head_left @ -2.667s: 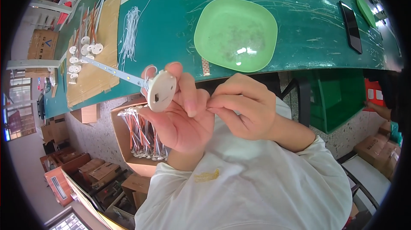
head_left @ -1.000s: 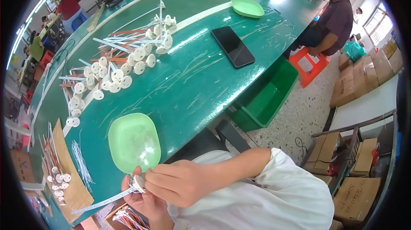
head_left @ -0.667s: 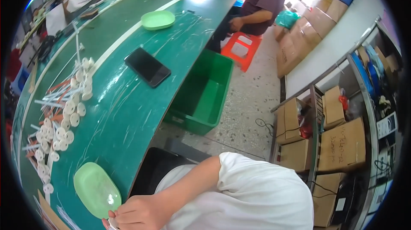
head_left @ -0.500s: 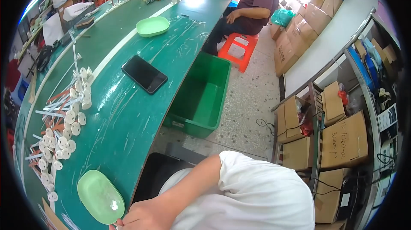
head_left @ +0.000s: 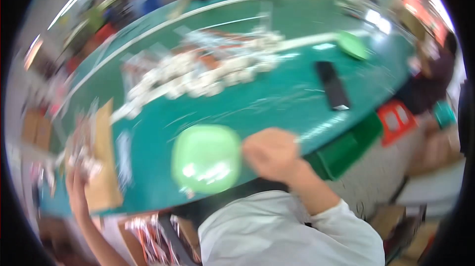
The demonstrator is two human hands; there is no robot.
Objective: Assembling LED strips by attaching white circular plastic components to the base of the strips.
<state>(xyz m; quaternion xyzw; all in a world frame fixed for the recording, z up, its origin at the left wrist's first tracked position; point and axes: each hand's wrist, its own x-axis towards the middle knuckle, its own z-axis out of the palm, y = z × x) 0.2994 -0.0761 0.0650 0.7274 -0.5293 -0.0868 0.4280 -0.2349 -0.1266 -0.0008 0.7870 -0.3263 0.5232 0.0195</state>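
Hands well apart, one at each side of my body; both blurred. Left arm stretched out to the far left, forearm bare, rising from the lower edge and leaning leftward; left hand (head_left: 77, 189) upright at its end, fingers pointing up, tips at the near end of the white discs (head_left: 91, 166) lying on the cardboard (head_left: 108, 187); cannot tell whether the fingers grip a disc or only reach to it. Right arm bent, forearm coming out of my white sleeve (head_left: 346, 226) and running up and leftward; right hand (head_left: 272, 154) over the table (head_left: 148, 152) near its front edge, just right of the green plate (head_left: 207, 142); back of the hand uppermost, fingers curled under; cannot tell whether anything is held in them.

Strips stand out beyond the discs, away from me; white wires (head_left: 123, 159) in a bundle on the table, just right of the cardboard, between it and the plate; below the table edge, an open box (head_left: 129, 243) of strips, right of my left forearm. Farther back, a long heap (head_left: 198, 75) of discs and strips across the table; to its right a black phone (head_left: 332, 85), and beyond that a green dish (head_left: 352, 45).
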